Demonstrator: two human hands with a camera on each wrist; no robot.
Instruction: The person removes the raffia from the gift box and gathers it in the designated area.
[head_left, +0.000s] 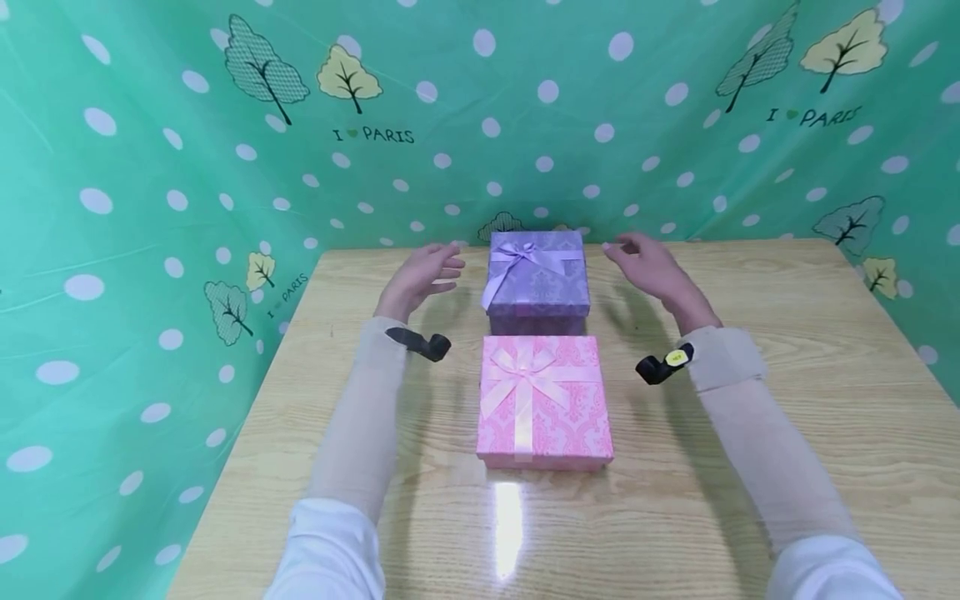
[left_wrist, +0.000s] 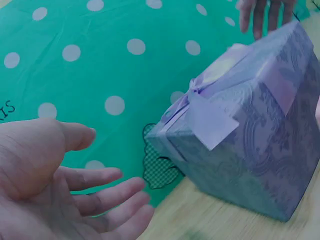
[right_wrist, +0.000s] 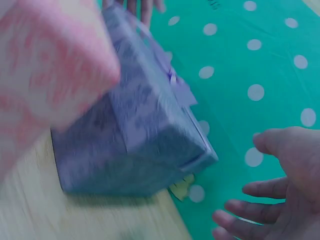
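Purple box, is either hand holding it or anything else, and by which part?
Nothing is held; the left hand and right hand flank the purple box without touching it.

The place seems to be a small screened work corner; whether it belongs to a home, an office or a lab, I cannot tell. Green cloth (head_left: 517, 92) with printed trees (head_left: 349, 80) closes the wooden table (head_left: 825, 367) at back, left and right.

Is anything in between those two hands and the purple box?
Nothing visible is. The left hand and the right hand are at opposite sides of the purple box, not touching it, with only open gaps between. The pink box sits on the person's side of it, outside both gaps.
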